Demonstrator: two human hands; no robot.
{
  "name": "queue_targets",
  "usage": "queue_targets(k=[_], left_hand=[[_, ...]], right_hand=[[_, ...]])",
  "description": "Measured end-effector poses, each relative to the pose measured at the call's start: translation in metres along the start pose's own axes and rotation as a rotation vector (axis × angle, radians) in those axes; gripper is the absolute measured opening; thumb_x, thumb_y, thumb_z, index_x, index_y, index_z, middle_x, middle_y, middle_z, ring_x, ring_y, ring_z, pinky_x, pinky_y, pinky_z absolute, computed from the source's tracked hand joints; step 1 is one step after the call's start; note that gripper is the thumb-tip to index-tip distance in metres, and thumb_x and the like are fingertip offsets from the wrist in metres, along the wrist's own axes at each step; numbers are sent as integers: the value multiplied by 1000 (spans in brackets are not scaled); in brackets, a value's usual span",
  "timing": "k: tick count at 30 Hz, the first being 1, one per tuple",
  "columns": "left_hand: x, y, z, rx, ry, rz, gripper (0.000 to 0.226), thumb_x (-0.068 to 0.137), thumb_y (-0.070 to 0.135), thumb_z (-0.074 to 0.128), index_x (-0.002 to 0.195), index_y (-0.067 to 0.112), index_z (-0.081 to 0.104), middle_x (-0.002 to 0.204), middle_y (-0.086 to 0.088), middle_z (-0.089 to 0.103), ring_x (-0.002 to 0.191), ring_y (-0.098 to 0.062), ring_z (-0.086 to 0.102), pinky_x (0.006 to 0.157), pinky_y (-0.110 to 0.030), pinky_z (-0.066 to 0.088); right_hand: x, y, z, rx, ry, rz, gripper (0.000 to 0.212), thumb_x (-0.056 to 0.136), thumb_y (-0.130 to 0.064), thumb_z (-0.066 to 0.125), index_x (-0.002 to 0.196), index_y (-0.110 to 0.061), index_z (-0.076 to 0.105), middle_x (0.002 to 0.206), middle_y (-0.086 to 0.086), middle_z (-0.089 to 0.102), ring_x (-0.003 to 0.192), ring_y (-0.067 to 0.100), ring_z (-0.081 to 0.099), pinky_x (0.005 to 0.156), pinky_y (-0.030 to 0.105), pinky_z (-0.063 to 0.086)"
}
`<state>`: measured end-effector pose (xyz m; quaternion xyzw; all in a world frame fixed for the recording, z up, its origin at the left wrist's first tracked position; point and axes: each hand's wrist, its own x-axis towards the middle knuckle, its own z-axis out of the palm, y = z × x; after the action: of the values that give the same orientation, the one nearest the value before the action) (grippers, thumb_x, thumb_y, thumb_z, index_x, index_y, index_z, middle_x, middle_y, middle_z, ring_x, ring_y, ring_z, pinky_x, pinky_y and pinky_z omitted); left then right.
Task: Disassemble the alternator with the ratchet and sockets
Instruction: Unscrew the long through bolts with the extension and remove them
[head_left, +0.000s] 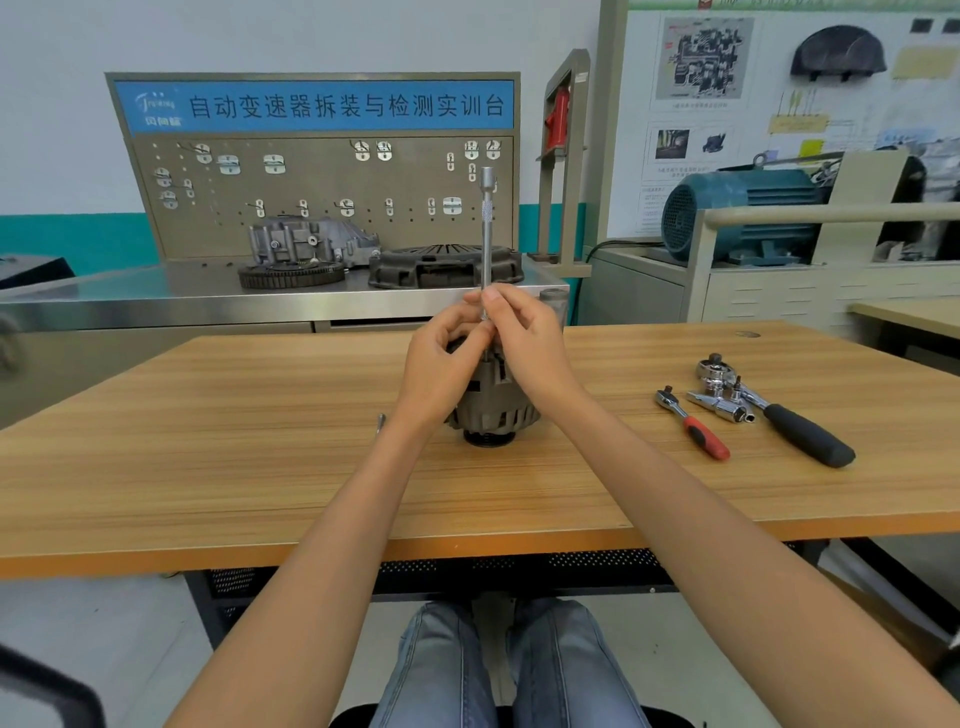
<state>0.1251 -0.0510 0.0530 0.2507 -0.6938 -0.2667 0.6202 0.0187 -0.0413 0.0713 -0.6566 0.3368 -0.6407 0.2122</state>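
While the grey finned alternator (493, 410) stands pulley-down mid-table, both hands pinch the long upright steel extension bar (486, 244): right hand (524, 343) fingertips clamped on its shaft, left hand (441, 358) curled lower; keep it plumb, seat it squarely, spin gently.

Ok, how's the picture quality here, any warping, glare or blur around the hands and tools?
Head view: wide-angle lens bows the table edge and steel bench; light is soft and even, with a mild sheen on that bench; both hands, left hand and right hand, and the extension bar look sharp; the corners smear.
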Motion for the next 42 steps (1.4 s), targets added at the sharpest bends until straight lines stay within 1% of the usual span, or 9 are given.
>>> queue_targets(k=[6,9,12,16,26,30,33,36,42], left_hand=[[0,1,0,7,5,-18,15,94,7,54,98,15,66,88,6,71,83,-5,66,72,-17,50],[-2,0,1,1,13,-21,14,94,8,55,99,14,66,89,4,71,85,-8,67,74,-18,51],[-2,0,2,-5,22,-19,13,94,9,55,101,12,66,90,2,71,85,-9,67,74,-19,51],[-2,0,2,-11,14,-4,13,95,10,56,101,14,66,91,2,71,84,-9,66,74,-20,51],[0,0,0,20,0,6,17,97,8,50,97,14,66,85,9,68,82,0,64,74,-15,49],[-1,0,1,20,11,1,15,97,8,52,99,11,66,89,4,69,85,-3,65,74,-15,48],[-2,0,2,19,26,-5,14,96,11,54,99,17,66,92,4,70,88,-6,66,75,-18,50],[-2,0,3,9,31,-6,14,95,12,56,96,22,66,88,9,71,85,-4,66,73,-17,50],[-2,1,2,11,38,11,12,93,12,59,92,22,66,83,11,70,80,-1,65,70,-14,49]], right_hand=[[-2,-2,1,27,2,43,22,97,-26,51,112,-13,61,84,-8,67,81,-2,64,72,14,51],[-4,-2,1,49,-4,38,6,95,-25,55,97,-20,53,73,-3,69,73,5,68,66,16,51],[-4,-2,1,37,-5,2,10,96,-22,54,86,-21,50,71,2,69,72,14,69,67,23,54],[-3,-1,0,28,-5,-30,13,97,-18,51,84,-20,53,64,-7,66,66,5,66,59,15,49],[-1,-2,-3,8,-48,-8,22,100,-13,41,104,-12,63,93,-7,64,97,14,63,89,31,53],[-2,-4,-2,11,-38,24,23,99,-20,45,112,-10,62,93,-9,65,94,6,63,82,21,53],[-3,-5,-1,22,-23,30,18,96,-25,52,109,-13,57,70,-13,68,74,-6,64,64,7,47],[-4,-5,-2,-1,-18,10,10,96,-22,53,100,-14,54,60,-11,66,65,-4,64,60,8,47],[-1,-3,-4,-30,-31,13,12,98,-21,50,102,-16,59,86,-5,66,77,-6,63,67,10,49]])
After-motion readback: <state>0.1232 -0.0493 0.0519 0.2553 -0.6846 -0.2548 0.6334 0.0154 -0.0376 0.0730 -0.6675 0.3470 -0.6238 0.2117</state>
